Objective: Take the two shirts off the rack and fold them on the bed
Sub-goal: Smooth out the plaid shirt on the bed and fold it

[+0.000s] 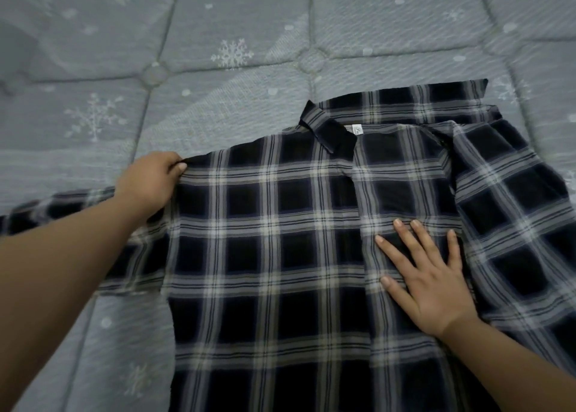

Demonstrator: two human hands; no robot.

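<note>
A dark navy plaid shirt [280, 240] with white and grey checks lies spread front-up on the bed [218, 37], collar toward the far side. My left hand [152, 179] pinches the shirt's left shoulder seam, where the sleeve runs off to the left. My right hand [427, 274] presses flat on the chest to the right of the button placket, fingers spread. The right side of the shirt is bunched and partly folded over. Only this one shirt is in view; the rack is out of sight.
The bed is a grey quilted mattress with white snowflake print and tufted seams. It fills the frame beyond and to the left of the shirt. The shirt's hem runs past the bottom edge.
</note>
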